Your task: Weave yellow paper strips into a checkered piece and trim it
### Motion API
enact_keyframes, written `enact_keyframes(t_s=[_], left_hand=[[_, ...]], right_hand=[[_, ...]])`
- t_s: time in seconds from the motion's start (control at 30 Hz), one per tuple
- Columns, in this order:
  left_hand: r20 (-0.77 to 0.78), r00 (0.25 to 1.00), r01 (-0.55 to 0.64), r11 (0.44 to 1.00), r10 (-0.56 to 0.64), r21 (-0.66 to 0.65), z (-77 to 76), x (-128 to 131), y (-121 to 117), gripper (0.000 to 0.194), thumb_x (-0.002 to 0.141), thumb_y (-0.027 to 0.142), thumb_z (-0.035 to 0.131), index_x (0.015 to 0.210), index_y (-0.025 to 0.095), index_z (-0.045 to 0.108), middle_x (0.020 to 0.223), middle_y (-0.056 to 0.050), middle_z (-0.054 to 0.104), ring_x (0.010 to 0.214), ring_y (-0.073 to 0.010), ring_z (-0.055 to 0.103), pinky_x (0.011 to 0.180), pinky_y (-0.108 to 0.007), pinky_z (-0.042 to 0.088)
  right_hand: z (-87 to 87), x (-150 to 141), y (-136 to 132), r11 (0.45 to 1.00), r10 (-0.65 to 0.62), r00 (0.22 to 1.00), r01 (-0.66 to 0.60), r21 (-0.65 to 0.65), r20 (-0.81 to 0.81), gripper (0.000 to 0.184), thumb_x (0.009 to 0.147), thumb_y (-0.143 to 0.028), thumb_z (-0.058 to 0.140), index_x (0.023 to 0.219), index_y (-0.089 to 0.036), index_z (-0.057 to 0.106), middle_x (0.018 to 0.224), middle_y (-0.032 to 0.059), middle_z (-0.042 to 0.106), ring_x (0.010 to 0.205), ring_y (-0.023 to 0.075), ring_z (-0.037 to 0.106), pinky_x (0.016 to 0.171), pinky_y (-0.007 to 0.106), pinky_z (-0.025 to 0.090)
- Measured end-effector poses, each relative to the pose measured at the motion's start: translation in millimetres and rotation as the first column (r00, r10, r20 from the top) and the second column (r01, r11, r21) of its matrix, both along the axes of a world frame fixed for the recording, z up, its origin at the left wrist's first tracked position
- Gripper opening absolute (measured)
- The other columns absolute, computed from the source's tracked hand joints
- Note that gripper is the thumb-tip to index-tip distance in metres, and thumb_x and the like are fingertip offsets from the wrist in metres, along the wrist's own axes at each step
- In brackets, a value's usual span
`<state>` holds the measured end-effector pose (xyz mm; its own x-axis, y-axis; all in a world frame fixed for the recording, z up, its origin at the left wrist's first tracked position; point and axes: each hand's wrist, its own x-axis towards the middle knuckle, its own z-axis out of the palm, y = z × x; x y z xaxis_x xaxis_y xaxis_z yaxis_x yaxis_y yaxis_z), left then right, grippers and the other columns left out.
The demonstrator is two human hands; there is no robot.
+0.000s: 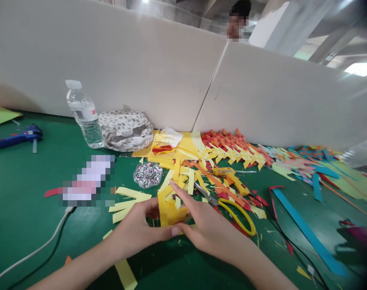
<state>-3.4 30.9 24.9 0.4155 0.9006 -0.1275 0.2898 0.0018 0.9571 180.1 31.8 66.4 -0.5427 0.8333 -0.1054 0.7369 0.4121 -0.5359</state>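
Between my two hands is a yellow paper strip piece point(167, 207), folded with several strip ends sticking up. My left hand point(141, 223) grips its left side, thumb along the bottom edge. From the right, my right hand point(201, 219) pinches the lower right part, its index finger stretched up along the piece. Pale yellow strips point(127, 199) lie just left of the hands. Right beside my right hand rest yellow-handled scissors point(238, 215), blades pointing up and left. Behind them lies a yellow glue gun point(232, 177). A clear pack of googly eyes point(147, 175) sits beyond my left hand.
A water bottle point(85, 117) and a patterned cloth bag point(126, 131) stand by the white partition point(141, 60). At left are a phone point(88, 181) on a cable and a blue glue gun point(17, 137). Woven paper pieces point(234, 149) and blue strips point(307, 229) lie right.
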Motion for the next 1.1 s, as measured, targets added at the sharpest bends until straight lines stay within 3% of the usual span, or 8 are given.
enact_keyframes(t_s=[0.23,0.37,0.5,0.63,0.83,1.0,1.1], left_hand=[[-0.086,0.989,-0.104,0.983,0.118,0.150,-11.1,-0.2,2.9,0.026,0.073,0.042,0.061,0.079,0.017,0.062,0.068,-0.001,0.064,0.059,-0.0146,0.056,0.052,-0.024,0.043],[-0.049,0.982,-0.165,0.955,0.182,0.246,-11.6,-2.6,2.9,0.024,0.072,0.037,0.064,0.088,0.018,0.063,0.078,-0.003,0.067,0.065,-0.0158,0.059,0.057,-0.025,0.047],[0.045,0.979,-0.204,0.934,0.200,0.294,-8.4,-4.3,2.3,0.012,0.076,0.028,0.061,0.080,0.019,0.067,0.078,-0.004,0.069,0.068,-0.0164,0.061,0.057,-0.025,0.047],[0.066,0.977,-0.211,0.940,0.200,0.269,-6.5,-4.4,2.9,0.012,0.076,0.022,0.059,0.077,0.020,0.071,0.075,-0.003,0.071,0.065,-0.0165,0.063,0.055,-0.024,0.047],[0.136,0.936,-0.343,0.926,0.324,0.156,-7.1,-4.8,3.9,0.011,0.073,0.029,0.064,0.073,0.021,0.072,0.074,-0.002,0.072,0.065,-0.0180,0.064,0.056,-0.025,0.050],[0.130,0.916,-0.399,0.899,0.380,0.182,-4.9,-5.6,6.3,0.009,0.072,0.028,0.066,0.073,0.022,0.072,0.072,0.000,0.072,0.062,-0.0168,0.065,0.055,-0.024,0.053],[0.107,0.917,-0.396,0.853,0.383,0.339,-5.1,-11.9,4.8,0.009,0.074,0.023,0.063,0.075,0.022,0.072,0.073,-0.002,0.073,0.061,-0.0171,0.065,0.051,-0.024,0.053]], right_hand=[[-6.2,-12.5,6.0,0.993,0.077,0.989,-0.087,0.079,0.126,0.079,0.081,-0.012,0.046,0.141,-0.030,-0.003,0.096,0.0094,0.064,0.082,0.0236,0.061,0.066,0.032,0.046],[-12.3,-15.6,7.3,0.991,0.088,0.995,-0.092,0.094,0.056,0.077,0.081,-0.012,0.045,0.142,-0.028,0.000,0.105,0.0111,0.063,0.088,0.0249,0.061,0.070,0.035,0.047],[-21.6,-16.3,7.3,0.992,0.063,0.998,-0.059,0.113,-0.030,0.076,0.082,-0.014,0.047,0.142,-0.029,0.002,0.103,0.0100,0.064,0.090,0.0254,0.061,0.071,0.036,0.048],[-27.6,-14.4,9.1,0.998,0.017,0.990,-0.008,0.064,-0.140,0.079,0.080,-0.015,0.054,0.142,-0.029,0.007,0.097,0.0061,0.065,0.090,0.0229,0.061,0.074,0.036,0.048],[-26.0,-3.3,13.1,0.988,-0.118,0.925,0.145,0.048,-0.361,0.075,0.078,-0.020,0.061,0.139,-0.028,0.018,0.079,-0.0019,0.063,0.075,0.0152,0.059,0.079,0.033,0.046],[-26.4,3.7,12.5,0.996,-0.067,0.938,0.085,0.038,-0.341,0.062,0.080,-0.017,0.057,0.134,-0.026,0.029,0.074,-0.0029,0.061,0.071,0.0136,0.058,0.077,0.032,0.046],[-25.4,7.7,11.4,0.990,-0.037,0.958,0.074,0.120,-0.285,0.058,0.078,-0.016,0.058,0.129,-0.028,0.035,0.083,-0.0003,0.062,0.081,0.0164,0.058,0.085,0.037,0.043]])
